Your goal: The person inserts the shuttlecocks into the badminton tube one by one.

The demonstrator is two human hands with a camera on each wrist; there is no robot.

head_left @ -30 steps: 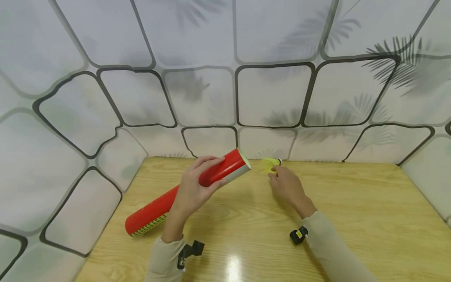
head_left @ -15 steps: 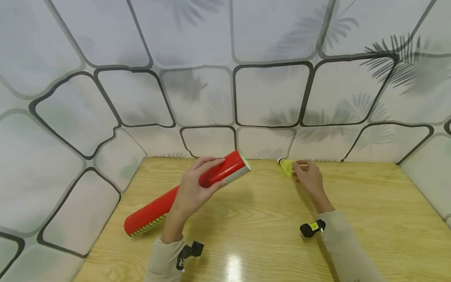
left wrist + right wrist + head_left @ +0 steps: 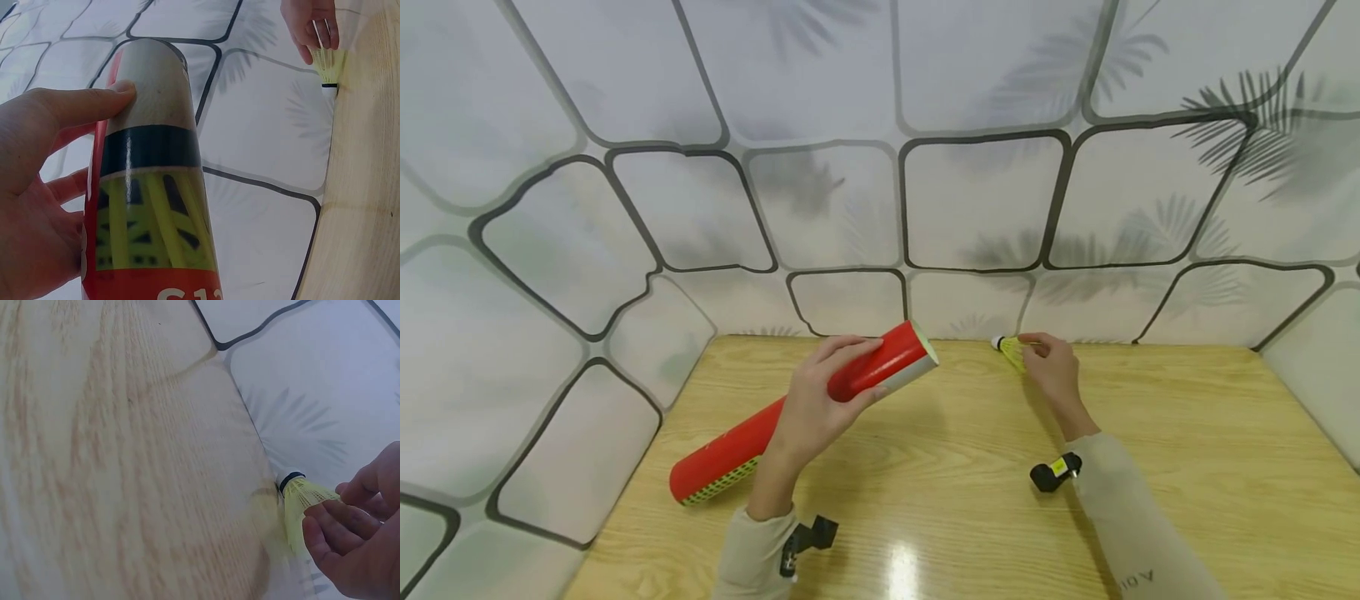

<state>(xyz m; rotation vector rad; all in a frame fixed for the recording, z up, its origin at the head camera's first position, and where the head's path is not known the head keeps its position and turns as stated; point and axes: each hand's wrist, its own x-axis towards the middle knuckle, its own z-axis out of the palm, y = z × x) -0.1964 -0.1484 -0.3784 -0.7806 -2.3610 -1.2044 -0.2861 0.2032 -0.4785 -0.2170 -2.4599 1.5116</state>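
My left hand (image 3: 820, 404) grips a long red shuttlecock tube (image 3: 730, 446) near its upper end. The tube is tilted, with its pale green-rimmed end raised toward the right and its lower end at the left of the table. In the left wrist view the thumb presses on the tube's printed side (image 3: 156, 94). At the table's back edge my right hand (image 3: 1054, 371) pinches the skirt of a yellow shuttlecock (image 3: 1011, 350). Its white cork with a black band points left, away from the fingers, as the right wrist view also shows (image 3: 303, 494).
A light wooden table (image 3: 925, 500) carries everything. Behind it rises a patterned wall covering (image 3: 977, 208), meeting the table's back edge close to the shuttlecock. Small black cameras are strapped at the left wrist (image 3: 808, 537) and the right wrist (image 3: 1055, 472).
The shuttlecock's cork has swung from pointing right to pointing left, and my right hand has moved to the right with its skirt between the fingers. The left hand and tube have stayed nearly still.
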